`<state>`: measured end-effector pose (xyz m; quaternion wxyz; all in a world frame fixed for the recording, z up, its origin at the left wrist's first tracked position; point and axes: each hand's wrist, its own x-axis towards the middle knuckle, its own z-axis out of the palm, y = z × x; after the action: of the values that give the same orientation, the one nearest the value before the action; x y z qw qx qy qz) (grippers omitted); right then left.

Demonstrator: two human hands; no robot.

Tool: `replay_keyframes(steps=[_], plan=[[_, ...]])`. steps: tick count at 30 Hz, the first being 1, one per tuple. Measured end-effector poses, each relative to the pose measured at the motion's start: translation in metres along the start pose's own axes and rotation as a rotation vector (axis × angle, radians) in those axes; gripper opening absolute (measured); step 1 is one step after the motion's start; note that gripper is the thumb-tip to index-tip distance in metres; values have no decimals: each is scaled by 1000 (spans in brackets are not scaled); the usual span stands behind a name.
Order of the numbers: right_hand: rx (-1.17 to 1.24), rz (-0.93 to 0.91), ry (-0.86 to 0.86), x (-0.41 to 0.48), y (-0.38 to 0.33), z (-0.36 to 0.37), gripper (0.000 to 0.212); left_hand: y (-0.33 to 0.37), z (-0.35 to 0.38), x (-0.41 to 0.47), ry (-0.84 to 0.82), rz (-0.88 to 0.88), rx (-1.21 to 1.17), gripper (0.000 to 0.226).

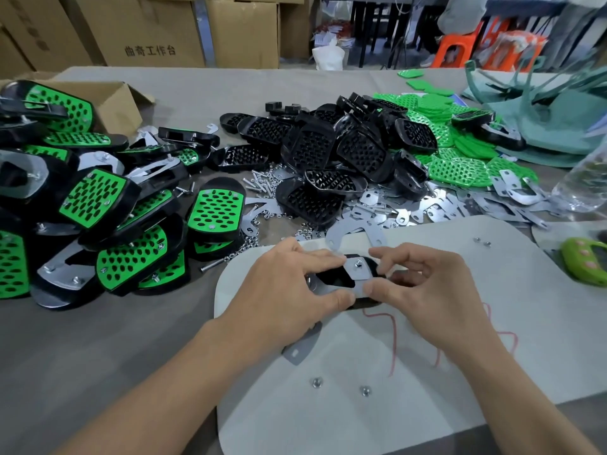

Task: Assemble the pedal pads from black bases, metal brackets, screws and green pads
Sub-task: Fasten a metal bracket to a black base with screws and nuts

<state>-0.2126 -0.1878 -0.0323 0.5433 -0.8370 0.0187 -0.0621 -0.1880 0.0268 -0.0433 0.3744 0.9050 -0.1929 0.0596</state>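
Hands grip base w/ bracket.

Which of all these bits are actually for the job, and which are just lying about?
For the job: half-built pedal, black bases, green pads, metal brackets, screws, loose nuts.
Lying about: plastic bottle, green gadget, orange stool.

Tall brown cardboard boxes, one printed with black characters, fill the upper left of the frame behind the grey cloth-covered worktop. At upper centre stand dark metal table legs and a white bag. Orange plastic stools sit at the upper right. The light is even.
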Motion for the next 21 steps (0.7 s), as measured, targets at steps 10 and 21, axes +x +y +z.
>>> replay_keyframes(steps=[10, 21], plan=[[-195, -37, -98, 3, -9, 2, 36, 0, -1, 0, -18, -4, -17, 58], [-13, -10, -58, 3, -13, -3, 14, 4, -3, 0, -23, -33, -22, 56]])
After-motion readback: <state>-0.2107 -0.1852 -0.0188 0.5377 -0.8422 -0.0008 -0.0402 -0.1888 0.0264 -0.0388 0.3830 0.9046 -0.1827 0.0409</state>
